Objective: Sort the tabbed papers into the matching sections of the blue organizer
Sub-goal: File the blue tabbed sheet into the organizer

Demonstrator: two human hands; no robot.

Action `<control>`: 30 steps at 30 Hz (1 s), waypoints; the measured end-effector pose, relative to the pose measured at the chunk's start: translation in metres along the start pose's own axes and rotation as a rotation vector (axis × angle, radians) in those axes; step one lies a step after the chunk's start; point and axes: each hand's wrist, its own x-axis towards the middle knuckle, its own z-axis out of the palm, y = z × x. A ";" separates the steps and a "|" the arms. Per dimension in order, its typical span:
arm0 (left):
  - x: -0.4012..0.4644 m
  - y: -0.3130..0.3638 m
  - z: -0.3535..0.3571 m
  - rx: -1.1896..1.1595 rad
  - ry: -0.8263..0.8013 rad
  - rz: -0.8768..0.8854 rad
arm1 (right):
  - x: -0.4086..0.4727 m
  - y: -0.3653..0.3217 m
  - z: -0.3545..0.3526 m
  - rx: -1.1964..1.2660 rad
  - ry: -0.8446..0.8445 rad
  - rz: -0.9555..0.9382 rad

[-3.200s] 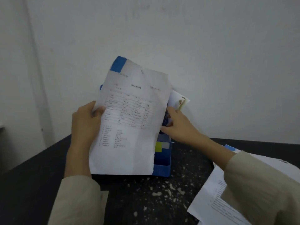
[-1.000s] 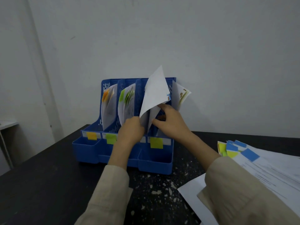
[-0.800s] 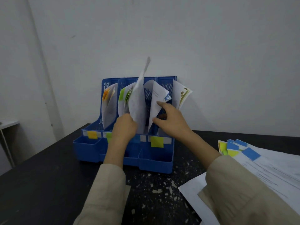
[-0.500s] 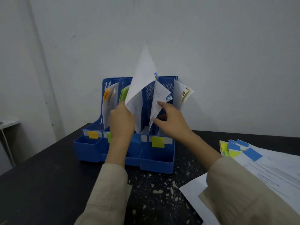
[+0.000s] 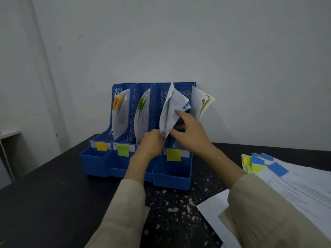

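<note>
The sheet (image 5: 170,111) that stood high half a second ago now sits low in the organizer's (image 5: 172,174) third slot, twelve o'clock of both hands, left hand (image 5: 150,145) pinching its bottom edge, right hand (image 5: 189,133) fingers spread against it; nearly filed.

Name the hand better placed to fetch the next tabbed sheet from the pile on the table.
Right. The right hand is nearer the pile of tabbed papers on the person's right; the left hand still pinches the sheet going into the blue organizer.
</note>
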 end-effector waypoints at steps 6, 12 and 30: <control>-0.002 0.003 -0.005 0.146 0.028 -0.033 | -0.001 0.000 0.000 0.017 0.001 0.002; -0.002 0.000 0.005 0.205 -0.061 -0.078 | -0.001 -0.001 0.001 0.030 0.005 0.002; 0.003 -0.002 0.006 -0.031 0.161 0.126 | -0.004 0.001 0.002 0.024 -0.001 -0.063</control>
